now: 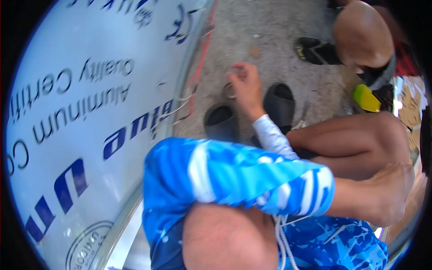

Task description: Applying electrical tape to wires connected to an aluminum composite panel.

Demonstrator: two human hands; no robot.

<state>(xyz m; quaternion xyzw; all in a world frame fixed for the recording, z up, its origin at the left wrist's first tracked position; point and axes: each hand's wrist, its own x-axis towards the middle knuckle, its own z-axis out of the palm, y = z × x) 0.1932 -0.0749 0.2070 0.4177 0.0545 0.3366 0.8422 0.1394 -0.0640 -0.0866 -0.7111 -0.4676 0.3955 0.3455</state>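
My right hand (247,87), in a pale sleeve (272,134), reaches down past my raised leg toward the concrete floor. Its fingers are bent and look apart, with the fingertips slightly blurred; nothing shows clearly between them. Just beside the fingers is a thin round loop (230,90); whether they touch it I cannot tell. Two dark slides stand close by, the left slide (221,120) below the hand and the right slide (279,102) on its other side. My left hand is out of view.
A large white printed panel (90,103) fills the left side, with a red cord (204,51) along its edge. My leg in blue shorts (234,168) crosses the foreground. Another person's knee (363,35) and sandalled foot (315,50) are at upper right, above a yellow-green object (366,98).
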